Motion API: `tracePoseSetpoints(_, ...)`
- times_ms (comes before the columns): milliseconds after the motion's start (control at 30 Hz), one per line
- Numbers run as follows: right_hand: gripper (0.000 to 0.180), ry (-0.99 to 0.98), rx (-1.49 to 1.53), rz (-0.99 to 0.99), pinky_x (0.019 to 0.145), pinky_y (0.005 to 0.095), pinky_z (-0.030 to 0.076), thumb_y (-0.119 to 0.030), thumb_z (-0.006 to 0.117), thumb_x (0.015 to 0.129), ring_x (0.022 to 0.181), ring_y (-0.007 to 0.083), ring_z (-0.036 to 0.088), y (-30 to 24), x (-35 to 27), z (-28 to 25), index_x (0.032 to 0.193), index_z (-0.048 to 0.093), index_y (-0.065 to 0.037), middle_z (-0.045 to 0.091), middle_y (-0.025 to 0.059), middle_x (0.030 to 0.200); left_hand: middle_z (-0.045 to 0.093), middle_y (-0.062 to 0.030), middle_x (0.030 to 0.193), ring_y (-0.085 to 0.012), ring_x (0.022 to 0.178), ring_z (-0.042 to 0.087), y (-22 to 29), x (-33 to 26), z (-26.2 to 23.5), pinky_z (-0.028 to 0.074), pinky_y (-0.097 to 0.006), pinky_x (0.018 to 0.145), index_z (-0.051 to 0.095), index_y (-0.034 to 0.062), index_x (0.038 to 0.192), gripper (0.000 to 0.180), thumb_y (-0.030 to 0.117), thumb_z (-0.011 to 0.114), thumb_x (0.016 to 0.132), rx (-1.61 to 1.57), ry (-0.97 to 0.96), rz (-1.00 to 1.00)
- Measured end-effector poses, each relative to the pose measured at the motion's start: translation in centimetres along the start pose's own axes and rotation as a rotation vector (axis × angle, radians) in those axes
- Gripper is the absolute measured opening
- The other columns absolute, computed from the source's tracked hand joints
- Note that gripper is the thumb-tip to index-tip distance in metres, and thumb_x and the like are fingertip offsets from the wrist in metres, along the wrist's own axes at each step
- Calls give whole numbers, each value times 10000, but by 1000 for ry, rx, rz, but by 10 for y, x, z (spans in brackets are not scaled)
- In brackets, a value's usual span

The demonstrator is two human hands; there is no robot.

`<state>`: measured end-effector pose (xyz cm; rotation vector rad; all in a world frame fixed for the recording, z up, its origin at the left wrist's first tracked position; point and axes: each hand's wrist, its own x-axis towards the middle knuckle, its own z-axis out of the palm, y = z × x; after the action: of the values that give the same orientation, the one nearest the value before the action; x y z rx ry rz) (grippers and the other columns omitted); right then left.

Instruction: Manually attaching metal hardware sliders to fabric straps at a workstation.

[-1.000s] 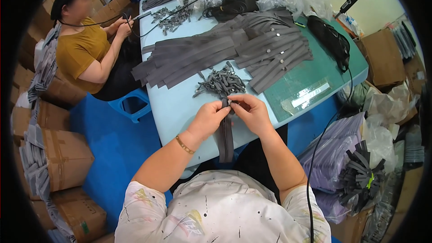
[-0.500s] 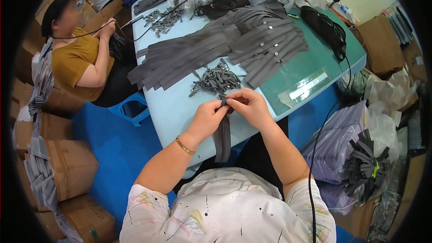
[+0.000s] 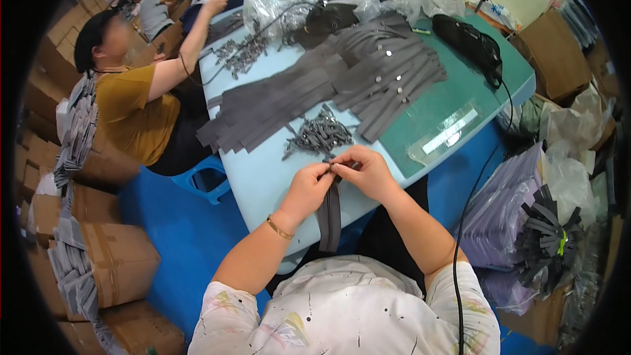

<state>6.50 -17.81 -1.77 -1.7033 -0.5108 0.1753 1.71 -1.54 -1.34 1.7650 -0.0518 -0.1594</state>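
Both hands, left hand (image 3: 307,187) and right hand (image 3: 368,169), pinch one grey strap (image 3: 330,217) in closed fingers, while many grey straps (image 3: 342,85) and small fittings (image 3: 320,135) wait on the tabletop (image 3: 263,177).

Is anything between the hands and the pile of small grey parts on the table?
Nothing visible. Both hands, left and right, pinch the top of a grey strip at the table's near edge. The parts pile lies just beyond them, with only bare tabletop between.
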Motion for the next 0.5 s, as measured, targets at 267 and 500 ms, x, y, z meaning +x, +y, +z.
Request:
tracePoseSetpoints(267, 179, -38, -86, 39, 601, 220, 463, -99, 678, 792, 661, 77, 582, -12, 1, -7, 959, 671, -35, 656, 24, 796, 587, -17, 810, -75, 742, 550, -6, -1, -2, 452, -227, 665, 572, 6, 972, 177, 134, 458, 932, -83, -63, -68)
tracePoseSetpoints(500, 137, -158, -161, 26, 626, 221, 481, -97, 684, 791, 678, 81, 606, -17, 10, -26, 897, 682, -12, 665, 44, 766, 561, -21, 725, -99, 629, 559, 6, 0, -1, 457, -250, 589, 564, -5, 966, 192, 130, 430, 942, 14, -108, -32)
